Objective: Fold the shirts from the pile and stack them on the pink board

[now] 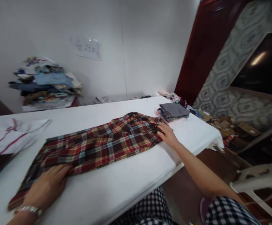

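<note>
A red, yellow and dark plaid garment lies stretched lengthwise across the white table. My left hand, a bracelet on its wrist, lies flat on the garment's near left end with fingers extended. At the garment's far right end my right hand rests with fingers stretched out, touching the cloth's edge. Neither hand holds anything.
A folded grey garment sits on the table's right corner. A white cloth with red stripes lies at the left. A tall pile of clothes stands by the wall. Cardboard boxes and a white plastic stool are at the right.
</note>
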A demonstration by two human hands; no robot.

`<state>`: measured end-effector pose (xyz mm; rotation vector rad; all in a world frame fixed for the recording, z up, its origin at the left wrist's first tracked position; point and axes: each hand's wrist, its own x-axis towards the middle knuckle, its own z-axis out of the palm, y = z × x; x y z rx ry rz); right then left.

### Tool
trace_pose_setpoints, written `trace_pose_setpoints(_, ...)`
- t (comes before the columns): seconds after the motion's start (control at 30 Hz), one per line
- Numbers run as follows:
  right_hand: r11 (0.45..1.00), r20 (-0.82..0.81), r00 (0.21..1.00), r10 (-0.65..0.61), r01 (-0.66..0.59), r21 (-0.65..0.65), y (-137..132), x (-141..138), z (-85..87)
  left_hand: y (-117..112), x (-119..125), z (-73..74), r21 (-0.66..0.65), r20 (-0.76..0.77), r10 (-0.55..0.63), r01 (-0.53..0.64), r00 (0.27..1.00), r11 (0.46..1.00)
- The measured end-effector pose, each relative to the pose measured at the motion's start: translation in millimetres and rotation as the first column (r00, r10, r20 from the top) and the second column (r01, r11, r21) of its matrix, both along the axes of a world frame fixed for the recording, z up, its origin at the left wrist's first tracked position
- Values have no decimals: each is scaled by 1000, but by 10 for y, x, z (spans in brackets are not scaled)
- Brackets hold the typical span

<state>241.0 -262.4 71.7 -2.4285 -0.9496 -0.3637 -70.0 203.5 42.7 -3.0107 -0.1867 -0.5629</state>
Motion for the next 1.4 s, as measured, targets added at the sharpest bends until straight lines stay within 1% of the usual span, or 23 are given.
trace_pose_setpoints(0.03,989,-40,989,142,-144,-30,41,-103,-19,-84,-7,75,27,-31,1,0,1000,1000)
trace_pose_setpoints(0.07,962,-98,961,258,-265,-68,75,-193,-54,-164,-12,144,47,-66,11,-8,998,999)
trace_pose_setpoints(0.1,933,-151,932,329,-346,-103,101,-262,-100,-236,-12,205,56,-91,34,-29,995,998)
trace_pose_setpoints(0.13,913,-184,914,362,-387,-127,122,-302,-151,-297,-9,257,54,-114,55,-49,992,997)
trace_pose_setpoints(0.17,906,-194,909,370,-399,-141,141,-314,-201,-344,-3,302,50,-135,73,-67,988,997)
trace_pose_setpoints(0.27,919,-134,925,357,-373,-130,199,-227,-288,-408,25,423,38,-146,95,-91,985,995)
trace_pose_setpoints(0.37,921,-101,930,353,-365,-137,220,-128,-240,-408,24,560,37,-73,85,-83,994,996)
trace_pose_setpoints(0.47,941,-91,950,300,-310,-138,137,-158,-157,-427,-84,662,42,-7,64,-64,998,997)
trace_pose_setpoints(0.5,944,-85,952,293,-302,-132,86,-197,-152,-448,-148,668,39,-4,54,-53,999,998)
trace_pose_setpoints(0.57,937,-88,944,318,-327,-121,-34,-292,-192,-512,-302,625,13,-34,30,-30,999,999)
trace_pose_setpoints(0.67,920,-134,920,368,-381,-92,-191,-429,-324,-629,-512,481,-64,-130,10,-18,991,998)
trace_pose_setpoints(0.73,924,-170,917,362,-376,-64,-236,-502,-374,-686,-598,401,-113,-166,19,-38,986,993)
trace_pose_setpoints(0.77,929,-189,917,352,-366,-47,-234,-537,-371,-702,-624,381,-132,-173,24,-47,985,990)
trace_pose_setpoints(0.83,937,-228,913,340,-350,-7,-176,-609,-301,-709,-652,380,-165,-174,26,-55,984,985)
trace_pose_setpoints(0.9,937,-248,905,346,-346,47,-43,-693,-175,-691,-662,420,-200,-174,13,-48,985,979)
trace_pose_setpoints(0.97,927,-241,896,374,-358,107,163,-776,-37,-663,-657,476,-248,-177,-6,-39,984,968)
trace_pose_setpoints(1.07,888,-169,877,450,-421,183,578,-831,116,-629,-594,555,-329,-173,-23,-35,985,944)
trace_pose_setpoints(1.13,863,-95,869,486,-460,208,897,-784,172,-625,-497,595,-359,-127,-24,-23,992,933)
trace_pose_setpoints(1.17,859,-65,869,490,-469,205,1060,-736,190,-628,-433,610,-363,-90,-26,-8,996,932)
trace_pose_setpoints(1.23,868,-38,876,481,-471,157,1375,-610,213,-640,-280,630,-354,-12,-47,39,999,934)
trace_pose_setpoints(1.27,877,-51,878,476,-469,104,1519,-543,219,-646,-195,634,-343,21,-59,63,998,937)
trace_pose_setpoints(1.33,885,-129,882,454,-463,-48,1762,-420,215,-652,-15,628,-317,70,-83,101,994,943)
trace_pose_setpoints(1.4,861,-240,877,417,-466,-204,1926,-329,183,-654,158,603,-287,85,-85,106,993,952)
